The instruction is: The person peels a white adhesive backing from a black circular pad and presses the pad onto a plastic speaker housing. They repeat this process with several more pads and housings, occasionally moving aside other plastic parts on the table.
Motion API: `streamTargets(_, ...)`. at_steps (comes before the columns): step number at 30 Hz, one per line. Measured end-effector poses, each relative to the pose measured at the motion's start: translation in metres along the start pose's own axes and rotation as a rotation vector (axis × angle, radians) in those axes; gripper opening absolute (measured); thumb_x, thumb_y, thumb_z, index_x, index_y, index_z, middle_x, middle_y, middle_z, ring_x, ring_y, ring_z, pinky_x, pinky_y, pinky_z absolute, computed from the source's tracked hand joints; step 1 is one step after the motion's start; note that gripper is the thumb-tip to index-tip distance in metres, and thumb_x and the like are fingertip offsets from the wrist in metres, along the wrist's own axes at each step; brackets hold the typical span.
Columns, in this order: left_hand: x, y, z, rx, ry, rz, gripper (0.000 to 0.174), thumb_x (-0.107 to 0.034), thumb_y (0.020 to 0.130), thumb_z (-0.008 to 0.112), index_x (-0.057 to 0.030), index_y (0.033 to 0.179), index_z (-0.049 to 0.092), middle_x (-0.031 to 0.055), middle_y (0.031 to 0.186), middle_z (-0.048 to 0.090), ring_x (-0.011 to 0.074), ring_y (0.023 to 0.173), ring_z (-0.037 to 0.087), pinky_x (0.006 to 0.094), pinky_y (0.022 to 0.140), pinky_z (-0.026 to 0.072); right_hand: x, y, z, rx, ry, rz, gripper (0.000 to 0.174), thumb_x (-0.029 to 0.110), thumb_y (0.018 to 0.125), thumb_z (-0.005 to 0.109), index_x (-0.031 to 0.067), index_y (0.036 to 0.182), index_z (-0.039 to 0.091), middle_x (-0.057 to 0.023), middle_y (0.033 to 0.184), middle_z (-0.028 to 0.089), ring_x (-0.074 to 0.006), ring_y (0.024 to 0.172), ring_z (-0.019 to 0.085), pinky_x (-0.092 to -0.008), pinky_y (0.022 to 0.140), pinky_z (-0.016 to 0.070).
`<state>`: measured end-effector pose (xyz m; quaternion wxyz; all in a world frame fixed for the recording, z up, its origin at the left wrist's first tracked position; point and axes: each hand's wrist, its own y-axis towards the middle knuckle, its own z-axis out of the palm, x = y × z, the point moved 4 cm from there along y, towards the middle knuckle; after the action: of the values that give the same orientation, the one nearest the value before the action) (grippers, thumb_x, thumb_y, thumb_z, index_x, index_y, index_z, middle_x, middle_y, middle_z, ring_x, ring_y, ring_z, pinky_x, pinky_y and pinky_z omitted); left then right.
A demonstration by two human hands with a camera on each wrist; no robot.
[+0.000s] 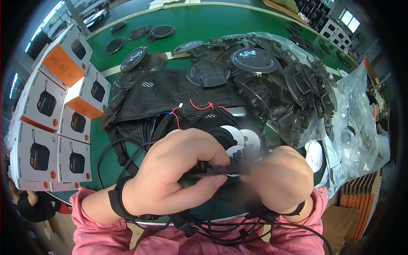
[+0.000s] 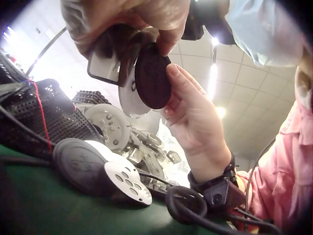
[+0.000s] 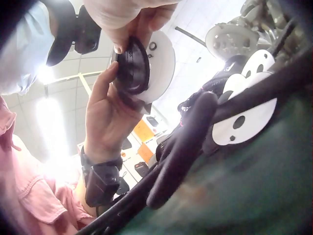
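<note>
My left hand (image 1: 178, 170) grips a dark plastic part (image 1: 214, 170) with its thumb along the lower side. In the left wrist view this is a black round disc (image 2: 152, 78) beside a glossy boxy piece (image 2: 108, 56). Behind the disc shows a white round pad (image 2: 131, 100) with small holes. My right hand (image 1: 287, 178), blurred in the head view, has fingers and thumb at the same disc. Seen from the right wrist, the white pad (image 3: 162, 66) stands close against the disc's far side. More white round pads (image 1: 250, 139) lie just beyond the hands.
A black mesh bag (image 1: 165, 91) with red cord lies ahead. A heap of dark round plastic parts (image 1: 263, 80) fills the right middle. Printed boxes (image 1: 42, 106) stack at left, and clear plastic bags (image 1: 357, 127) sit at right. Black cables (image 1: 212, 231) cross the front edge.
</note>
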<state>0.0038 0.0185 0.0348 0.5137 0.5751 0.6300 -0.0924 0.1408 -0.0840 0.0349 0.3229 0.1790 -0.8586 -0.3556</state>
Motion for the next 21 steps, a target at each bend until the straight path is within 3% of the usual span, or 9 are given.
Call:
streamTargets(7, -0.001, -0.003, -0.002, 0.003, -0.086, 0.029, 0.027, -0.027, 0.076, 0.049, -0.0014, 0.086, 0.053, 0.0130, 0.082, 0.054, 0.0242, 0.073, 0.052, 0.0323, 0.067, 0.0399, 0.003, -0.002, -0.003, 0.011, 0.039, -0.057, 0.028, 0.004, 0.059, 0.069, 0.0082, 0.086, 0.063, -0.0027, 0.086, 0.063, -0.0142, 0.062, 0.059, -0.0224, 0.049, 0.0397)
streamTargets(17, 0.001, -0.002, -0.007, 0.003, -0.093, 0.019, 0.025, -0.024, 0.077, 0.047, -0.0014, 0.087, 0.052, 0.0132, 0.083, 0.054, 0.0233, 0.074, 0.051, 0.0322, 0.066, 0.0394, -0.003, -0.004, 0.001, 0.051, 0.097, -0.017, 0.026, 0.004, 0.059, 0.070, 0.0075, 0.084, 0.063, -0.0040, 0.085, 0.063, -0.0149, 0.063, 0.060, -0.0231, 0.049, 0.0410)
streamTargets(19, 0.007, -0.003, -0.011, -0.028, -0.251, -0.055, 0.028, -0.009, 0.068, 0.053, 0.0032, 0.093, 0.053, 0.0120, 0.086, 0.055, 0.0255, 0.075, 0.053, 0.0312, 0.065, 0.0403, -0.005, -0.003, 0.002, 0.025, 0.215, -0.009, 0.025, 0.004, 0.059, 0.071, 0.0066, 0.083, 0.063, -0.0049, 0.084, 0.063, -0.0153, 0.063, 0.061, -0.0237, 0.049, 0.0419)
streamTargets(21, 0.007, -0.003, -0.009, 0.001, -0.230, -0.001, 0.027, -0.008, 0.069, 0.053, 0.0030, 0.093, 0.053, 0.0118, 0.086, 0.055, 0.0244, 0.076, 0.052, 0.0304, 0.065, 0.0398, -0.004, -0.001, 0.001, 0.027, 0.187, -0.015, 0.025, 0.004, 0.059, 0.071, 0.0066, 0.082, 0.063, -0.0047, 0.084, 0.063, -0.0152, 0.062, 0.061, -0.0237, 0.049, 0.0420)
